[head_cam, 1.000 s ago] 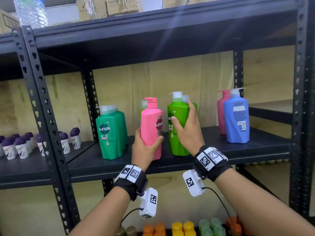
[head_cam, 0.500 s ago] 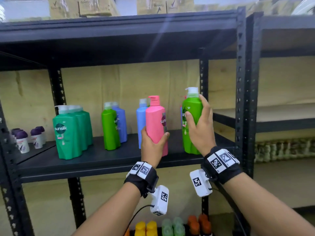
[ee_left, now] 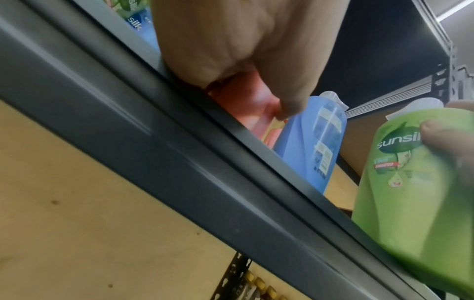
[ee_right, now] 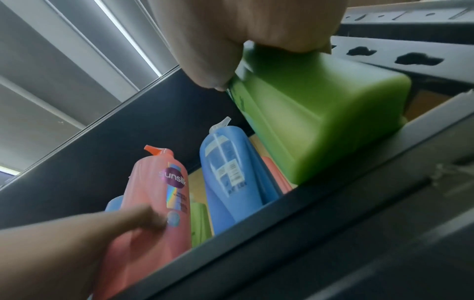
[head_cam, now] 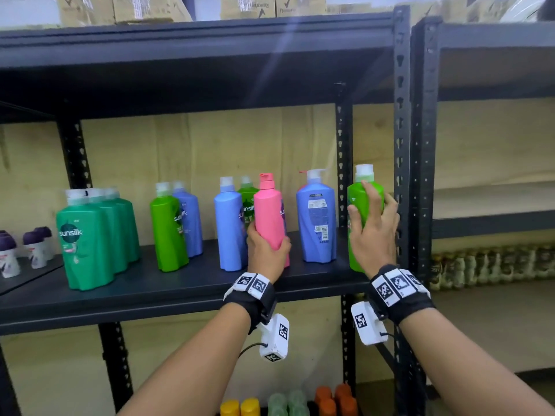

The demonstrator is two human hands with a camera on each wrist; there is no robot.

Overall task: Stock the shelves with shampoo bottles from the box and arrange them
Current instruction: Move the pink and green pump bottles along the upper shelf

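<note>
My left hand (head_cam: 265, 250) grips a pink shampoo bottle (head_cam: 270, 214) around its lower body, upright on the dark shelf (head_cam: 180, 291). The same pink bottle (ee_right: 164, 194) shows in the right wrist view. My right hand (head_cam: 372, 232) grips a light green bottle (head_cam: 360, 202) at the shelf's right end, beside the upright post (head_cam: 401, 145); in the right wrist view this green bottle (ee_right: 320, 125) has its base just above the shelf edge. Between the two stands a blue bottle (head_cam: 316, 217) with its back label facing me.
Further left stand another blue bottle (head_cam: 229, 226), a green and blue pair (head_cam: 168, 232), and a group of dark green bottles (head_cam: 90, 241). Small purple-capped bottles (head_cam: 33, 247) sit on the neighbouring shelf. Cardboard boxes (head_cam: 120, 9) top the rack. Coloured caps (head_cam: 288, 402) show below.
Both hands have carried their bottles rightward along the shelf. The green bottle now sits by the right post, and the pink one stands left of the blue back-label bottle.
</note>
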